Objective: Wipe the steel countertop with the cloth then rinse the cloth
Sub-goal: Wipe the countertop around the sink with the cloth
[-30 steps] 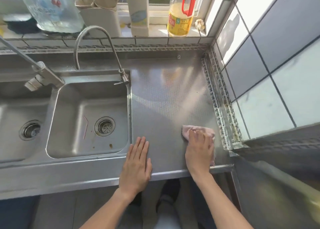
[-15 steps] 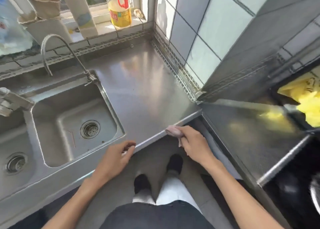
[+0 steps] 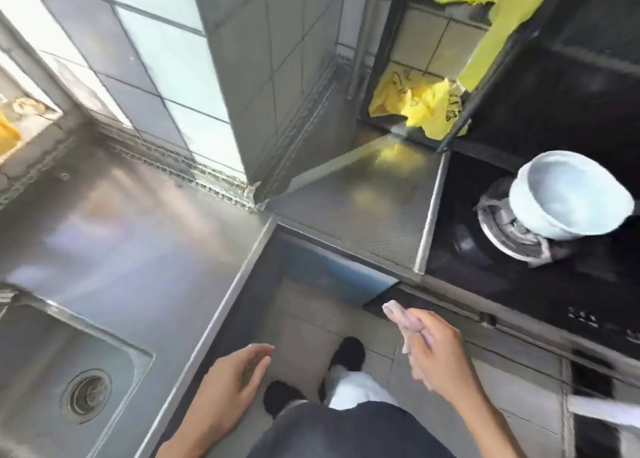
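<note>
1. my right hand is gripping the pink cloth, bunched in my closed grip, in the air in front of the black stove, off the steel worktop.
2. my left hand is hanging loosely open and empty, just off the worktop's front edge, above the floor.
3. the sink is sitting at lower left.
4. a pale bowl is resting on the burner.

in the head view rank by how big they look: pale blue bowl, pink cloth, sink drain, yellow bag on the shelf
1. pale blue bowl
2. yellow bag, close behind the bowl
3. sink drain
4. pink cloth, though the right hand hides part of it, so its place against the drain is unsure
</note>
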Demonstrator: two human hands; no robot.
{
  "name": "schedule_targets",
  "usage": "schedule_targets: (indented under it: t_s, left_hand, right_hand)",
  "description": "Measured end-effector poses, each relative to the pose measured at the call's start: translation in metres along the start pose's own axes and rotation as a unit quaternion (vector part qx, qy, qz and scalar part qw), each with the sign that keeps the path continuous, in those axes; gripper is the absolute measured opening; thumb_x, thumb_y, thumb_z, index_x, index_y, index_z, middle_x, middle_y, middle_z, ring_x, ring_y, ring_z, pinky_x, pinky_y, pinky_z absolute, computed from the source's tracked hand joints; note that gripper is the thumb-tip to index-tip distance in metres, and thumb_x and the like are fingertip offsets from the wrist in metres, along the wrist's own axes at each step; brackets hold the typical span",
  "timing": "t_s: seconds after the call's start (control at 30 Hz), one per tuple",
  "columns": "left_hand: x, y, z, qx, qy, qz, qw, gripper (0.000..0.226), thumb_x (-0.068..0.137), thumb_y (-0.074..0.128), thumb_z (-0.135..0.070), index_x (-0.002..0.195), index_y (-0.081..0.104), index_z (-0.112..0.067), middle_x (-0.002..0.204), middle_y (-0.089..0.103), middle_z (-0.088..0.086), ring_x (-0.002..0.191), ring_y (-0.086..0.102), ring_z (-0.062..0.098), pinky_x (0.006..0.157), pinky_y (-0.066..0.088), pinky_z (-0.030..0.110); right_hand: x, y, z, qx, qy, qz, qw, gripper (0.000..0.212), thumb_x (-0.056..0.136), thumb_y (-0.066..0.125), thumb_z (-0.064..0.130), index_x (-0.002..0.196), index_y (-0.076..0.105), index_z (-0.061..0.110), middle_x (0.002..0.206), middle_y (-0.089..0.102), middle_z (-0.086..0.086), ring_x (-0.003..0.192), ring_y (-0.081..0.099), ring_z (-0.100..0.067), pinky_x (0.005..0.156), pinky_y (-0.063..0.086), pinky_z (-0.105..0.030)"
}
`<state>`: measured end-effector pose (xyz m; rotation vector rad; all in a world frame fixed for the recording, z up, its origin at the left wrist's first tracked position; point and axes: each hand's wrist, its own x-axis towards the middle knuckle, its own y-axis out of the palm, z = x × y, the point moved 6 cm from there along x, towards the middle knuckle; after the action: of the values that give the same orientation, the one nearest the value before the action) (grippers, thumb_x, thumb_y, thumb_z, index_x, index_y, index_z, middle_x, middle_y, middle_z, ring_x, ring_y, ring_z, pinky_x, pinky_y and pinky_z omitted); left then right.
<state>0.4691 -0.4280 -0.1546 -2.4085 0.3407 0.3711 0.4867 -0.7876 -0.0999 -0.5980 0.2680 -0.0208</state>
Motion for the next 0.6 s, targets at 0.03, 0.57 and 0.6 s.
schedule_targets:
  t_s: [0.03, 0.57, 0.6]
  left_hand:
    - [0.010, 0.001, -0.010, 0.013, 0.012, 0.014, 1.000, 0.018, 0.101, 0.059, -0.044, 0.114, 0.071, -0.043, 0.111, 0.071, -0.037, 0.105, 0.067, -0.015, 0.097, 0.058, 0.031]
    - [0.127, 0.002, -0.115, 0.077, 0.060, -0.011, 0.995, 0.020, 0.096, 0.048, -0.060, 0.110, 0.060, -0.067, 0.108, 0.068, -0.043, 0.100, 0.067, -0.015, 0.090, 0.059, 0.028]
    - [0.133, 0.003, -0.118, 0.080, 0.058, -0.007, 0.995, 0.020, 0.095, 0.047, -0.060, 0.109, 0.059, -0.068, 0.107, 0.068, -0.044, 0.099, 0.067, -0.016, 0.088, 0.059, 0.025]
  right_hand:
    - [0.001, -0.009, -0.003, 0.004, 0.008, -0.015, 1.000, 0.029, 0.103, 0.050, 0.025, 0.102, 0.066, 0.049, 0.092, 0.074, 0.010, 0.049, 0.060, -0.009, 0.045, 0.040, -0.014]
    - [0.123, -0.102, -0.021, 0.013, -0.034, -0.061, 0.997, 0.073, 0.098, 0.052, -0.001, 0.110, 0.056, 0.072, 0.083, 0.068, 0.018, 0.054, 0.062, -0.003, 0.046, 0.039, -0.010]
    - [0.130, -0.104, -0.022, 0.011, -0.032, -0.057, 0.998, 0.073, 0.096, 0.052, -0.001, 0.111, 0.056, 0.070, 0.084, 0.067, 0.021, 0.055, 0.061, -0.001, 0.049, 0.039, -0.009]
